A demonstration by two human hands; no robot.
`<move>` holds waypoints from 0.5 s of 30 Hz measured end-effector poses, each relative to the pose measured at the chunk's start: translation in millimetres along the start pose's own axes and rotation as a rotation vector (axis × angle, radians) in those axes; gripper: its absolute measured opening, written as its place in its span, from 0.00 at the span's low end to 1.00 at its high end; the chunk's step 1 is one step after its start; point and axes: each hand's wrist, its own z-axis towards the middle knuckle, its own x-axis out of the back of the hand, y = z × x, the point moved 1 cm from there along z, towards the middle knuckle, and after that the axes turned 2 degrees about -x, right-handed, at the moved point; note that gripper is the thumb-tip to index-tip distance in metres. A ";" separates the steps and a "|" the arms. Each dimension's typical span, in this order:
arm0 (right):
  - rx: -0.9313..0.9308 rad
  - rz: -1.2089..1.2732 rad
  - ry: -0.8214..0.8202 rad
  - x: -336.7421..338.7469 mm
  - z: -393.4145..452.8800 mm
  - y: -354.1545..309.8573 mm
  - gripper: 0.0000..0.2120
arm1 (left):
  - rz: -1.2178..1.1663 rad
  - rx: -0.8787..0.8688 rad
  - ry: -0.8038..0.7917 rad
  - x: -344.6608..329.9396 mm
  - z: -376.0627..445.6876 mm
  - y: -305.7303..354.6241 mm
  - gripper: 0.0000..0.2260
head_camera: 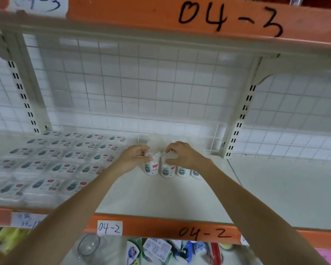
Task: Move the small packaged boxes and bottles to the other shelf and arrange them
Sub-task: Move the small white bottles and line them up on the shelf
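Bottles (167, 168) upright under left hand (135, 156) and right hand (182, 154).

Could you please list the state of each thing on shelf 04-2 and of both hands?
left hand: grips the top of the leftmost bottle
right hand: grips the top of the second bottle
two further bottles: upright, untouched, in the same row to the right
flat packets: lying in neat rows on the shelf's left part
shelf: bare in front of the bottles
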 end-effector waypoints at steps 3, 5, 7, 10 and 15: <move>-0.007 0.002 0.022 -1.7 0.1 0.1 0.16 | -0.024 -0.012 -0.002 -2.3 0.2 -2.4 0.20; -0.005 0.003 0.035 -2.5 -0.3 -0.4 0.15 | -0.028 -0.022 -0.002 -2.5 0.9 -2.4 0.20; 0.000 0.005 0.053 -3.3 -1.1 -0.8 0.15 | -0.029 -0.018 -0.014 -2.4 2.2 -2.4 0.20; -0.002 0.001 0.064 -5.0 -2.2 -0.9 0.15 | -0.032 -0.011 -0.035 -2.3 2.7 -1.2 0.20; -0.036 -0.017 0.095 -6.9 -1.5 -1.0 0.16 | -0.023 -0.018 -0.029 -2.8 2.7 -2.6 0.21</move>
